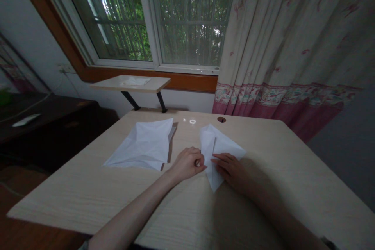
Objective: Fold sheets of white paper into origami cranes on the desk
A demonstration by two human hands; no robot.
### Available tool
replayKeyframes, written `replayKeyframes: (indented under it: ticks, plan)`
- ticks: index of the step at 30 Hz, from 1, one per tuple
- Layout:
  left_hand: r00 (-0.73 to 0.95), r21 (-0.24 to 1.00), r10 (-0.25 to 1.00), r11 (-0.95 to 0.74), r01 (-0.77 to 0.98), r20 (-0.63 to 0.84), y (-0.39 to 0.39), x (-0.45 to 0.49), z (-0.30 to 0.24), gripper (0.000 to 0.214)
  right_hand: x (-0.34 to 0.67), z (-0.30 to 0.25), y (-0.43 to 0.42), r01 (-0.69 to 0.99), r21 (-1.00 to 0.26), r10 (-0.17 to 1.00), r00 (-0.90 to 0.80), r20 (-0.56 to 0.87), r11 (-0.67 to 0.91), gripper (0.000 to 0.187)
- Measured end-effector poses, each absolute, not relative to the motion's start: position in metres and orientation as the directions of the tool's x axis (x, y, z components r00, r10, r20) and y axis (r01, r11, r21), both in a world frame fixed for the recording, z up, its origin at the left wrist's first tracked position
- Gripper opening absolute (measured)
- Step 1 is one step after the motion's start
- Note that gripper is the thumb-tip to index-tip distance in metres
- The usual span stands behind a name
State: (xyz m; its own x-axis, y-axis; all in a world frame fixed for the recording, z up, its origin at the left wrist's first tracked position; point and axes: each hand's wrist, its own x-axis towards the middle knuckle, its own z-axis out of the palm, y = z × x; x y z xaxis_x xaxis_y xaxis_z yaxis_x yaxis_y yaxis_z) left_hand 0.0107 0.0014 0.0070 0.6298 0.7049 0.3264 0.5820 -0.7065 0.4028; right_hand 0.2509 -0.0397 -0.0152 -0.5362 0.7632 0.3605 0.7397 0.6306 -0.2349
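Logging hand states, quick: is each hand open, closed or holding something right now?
Left hand: curled at the left edge of the folded white paper; whether it grips cannot be told.
Right hand: open, resting on that paper.

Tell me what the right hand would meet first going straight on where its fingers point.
Probably the left hand, just across the folded paper under the right hand; exact heights are unclear.
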Motion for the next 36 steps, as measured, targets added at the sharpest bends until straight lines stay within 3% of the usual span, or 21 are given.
replayKeyframes:
  ticks: [10,19,36]
  plan:
    - [0.713,0.435,0.669,-0.717,0.544,0.21,-0.005,0.015,0.012,0.037,0.251,-0.014,-0.039,0.734,-0.258,0.769,-0.535,0.351,0.628,0.034]
    - [0.749,0.393,0.648,-0.73,0.558,0.14,-0.009,0.018,0.016,0.047,0.251,-0.015,-0.039,0.724,-0.226,0.741,-0.544,0.392,0.651,0.035]
    - [0.792,0.322,0.601,-0.776,0.543,0.112,-0.021,0.025,0.017,0.051,0.252,-0.018,-0.037,0.709,-0.299,0.761,-0.525,0.382,0.639,0.033]
